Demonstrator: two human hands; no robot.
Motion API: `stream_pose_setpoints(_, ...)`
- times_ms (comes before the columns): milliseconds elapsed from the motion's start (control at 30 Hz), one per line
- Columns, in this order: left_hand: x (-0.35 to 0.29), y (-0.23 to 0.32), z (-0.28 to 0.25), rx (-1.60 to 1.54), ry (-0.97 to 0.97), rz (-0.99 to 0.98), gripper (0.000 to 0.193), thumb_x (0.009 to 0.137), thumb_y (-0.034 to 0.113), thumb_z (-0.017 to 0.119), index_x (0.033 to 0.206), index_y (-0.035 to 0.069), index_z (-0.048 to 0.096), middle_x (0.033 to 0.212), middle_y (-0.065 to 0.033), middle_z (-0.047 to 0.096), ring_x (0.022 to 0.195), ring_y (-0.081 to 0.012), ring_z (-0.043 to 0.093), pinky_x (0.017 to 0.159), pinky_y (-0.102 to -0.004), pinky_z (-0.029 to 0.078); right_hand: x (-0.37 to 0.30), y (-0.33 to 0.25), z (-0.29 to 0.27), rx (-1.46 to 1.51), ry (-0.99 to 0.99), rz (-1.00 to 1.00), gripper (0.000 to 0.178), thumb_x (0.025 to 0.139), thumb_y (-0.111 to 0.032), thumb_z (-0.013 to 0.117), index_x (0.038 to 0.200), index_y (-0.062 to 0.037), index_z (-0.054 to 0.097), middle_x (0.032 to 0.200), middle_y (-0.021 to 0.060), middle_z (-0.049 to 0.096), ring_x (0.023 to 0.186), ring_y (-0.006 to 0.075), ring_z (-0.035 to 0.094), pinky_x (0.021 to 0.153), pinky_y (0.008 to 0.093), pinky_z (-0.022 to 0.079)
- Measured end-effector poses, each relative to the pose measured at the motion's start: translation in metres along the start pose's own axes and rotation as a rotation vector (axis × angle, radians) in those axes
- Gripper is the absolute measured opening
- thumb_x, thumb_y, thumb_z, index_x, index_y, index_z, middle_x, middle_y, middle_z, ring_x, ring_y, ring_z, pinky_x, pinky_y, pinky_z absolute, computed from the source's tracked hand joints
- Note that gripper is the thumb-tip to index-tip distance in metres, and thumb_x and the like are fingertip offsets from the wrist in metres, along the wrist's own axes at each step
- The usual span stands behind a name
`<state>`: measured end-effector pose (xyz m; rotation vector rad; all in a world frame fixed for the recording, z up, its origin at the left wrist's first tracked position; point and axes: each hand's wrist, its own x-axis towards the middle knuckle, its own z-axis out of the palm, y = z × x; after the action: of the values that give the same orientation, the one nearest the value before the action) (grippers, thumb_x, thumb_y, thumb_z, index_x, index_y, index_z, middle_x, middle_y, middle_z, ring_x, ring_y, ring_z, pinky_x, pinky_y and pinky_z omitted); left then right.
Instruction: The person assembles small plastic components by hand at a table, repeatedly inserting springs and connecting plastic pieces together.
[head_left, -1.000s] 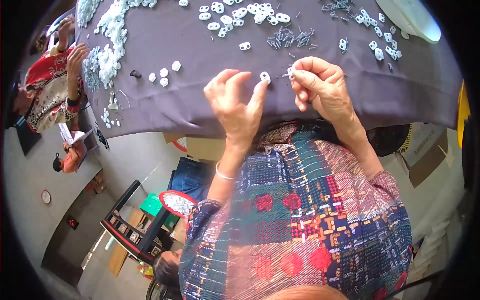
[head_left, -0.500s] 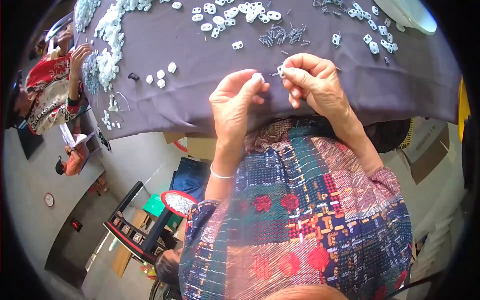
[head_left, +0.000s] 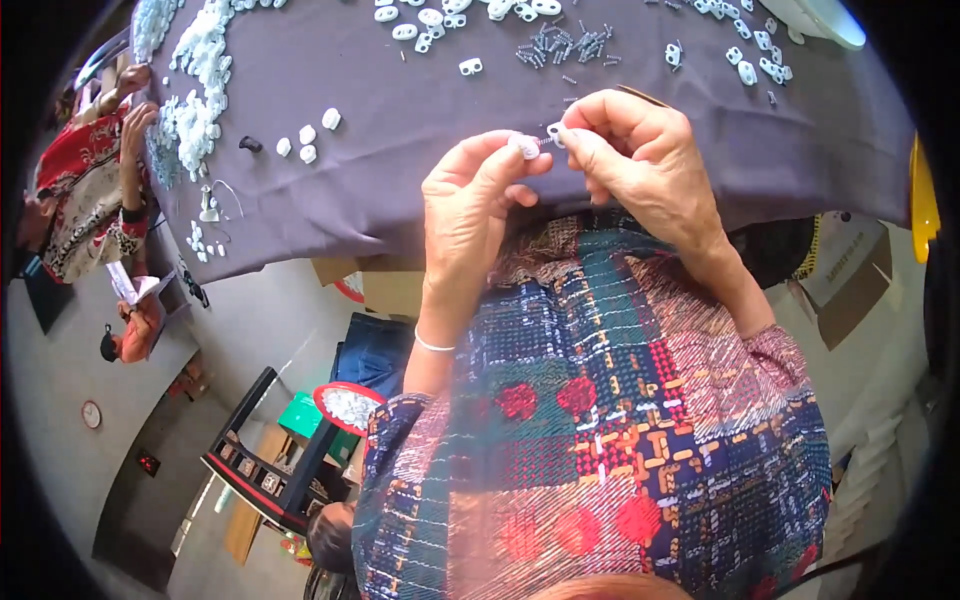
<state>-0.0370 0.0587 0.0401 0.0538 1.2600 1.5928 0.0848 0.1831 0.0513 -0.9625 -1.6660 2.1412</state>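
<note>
My left hand (head_left: 468,195) pinches a small white plastic cap (head_left: 524,147) between thumb and fingertips. Close by, my right hand (head_left: 645,155) grips a small white cord-lock body (head_left: 555,132) with a hole in it. A thin metal spring (head_left: 545,142) bridges the short gap between the two pieces; whether its ends are seated in them is too small to tell. Both hands are held over the near edge of the dark cloth-covered table (head_left: 340,195).
Loose springs (head_left: 565,45) lie beyond my hands, with white cord-lock parts (head_left: 470,67) around them. Several white caps (head_left: 308,135) and a black piece (head_left: 250,144) are at left, before a long pile (head_left: 200,95). A white bowl (head_left: 825,22) stands far right. Another person (head_left: 90,200) sits left.
My hands have come closer together, and the spring from the right-hand piece now reaches the white cap in my left hand. The whole view has shifted slightly.
</note>
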Motion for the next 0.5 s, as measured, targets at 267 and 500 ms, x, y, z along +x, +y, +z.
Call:
stream_pose_setpoints(267,-0.006,0.000,-0.003,0.032,0.004,0.006,0.016,0.083,0.007,0.061,0.097,-0.002,0.060,0.089,-0.0096,0.064,0.079,-0.0177,0.064,0.058,-0.0212,0.048,-0.004,0.006,0.008,-0.164,-0.007,-0.085,0.011,0.085,-0.007,0.058,0.091,0.0019,0.058,0.071,-0.0010,0.056,0.054,0.0018,0.048,0.046,0.0163,0.041)
stream_pose_setpoints(500,-0.009,-0.002,-0.007,0.082,0.002,0.023,0.015,0.083,0.007,0.062,0.096,-0.002,0.060,0.089,-0.0098,0.065,0.078,-0.0171,0.065,0.058,-0.0205,0.048,-0.004,0.009,0.011,-0.200,-0.031,-0.080,0.011,0.085,-0.008,0.057,0.091,0.0015,0.059,0.071,-0.0017,0.056,0.054,0.0014,0.048,0.047,0.0168,0.041)
